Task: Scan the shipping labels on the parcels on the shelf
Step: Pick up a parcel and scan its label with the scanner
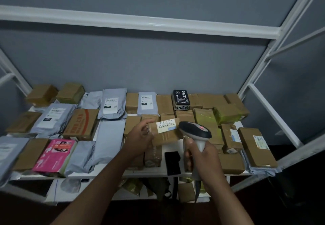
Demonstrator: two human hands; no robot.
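Left hand: my left hand grips the left end of a small cardboard parcel, fingers curled round it, tilting it above the white shelf.
Right hand: my right hand is wrapped around the handle of the grey barcode scanner.
Scanner: its dark head sits just right of the held parcel, almost touching that end.
Label: a white barcode label lies on the held parcel's top face, beside the scanner head.
Other parcels: left of the held parcel I see grey mailer bags and a pink packet; behind it a black box; right of it brown boxes, one with a label.
Below: a small black item lies on the shelf beneath the held parcel.
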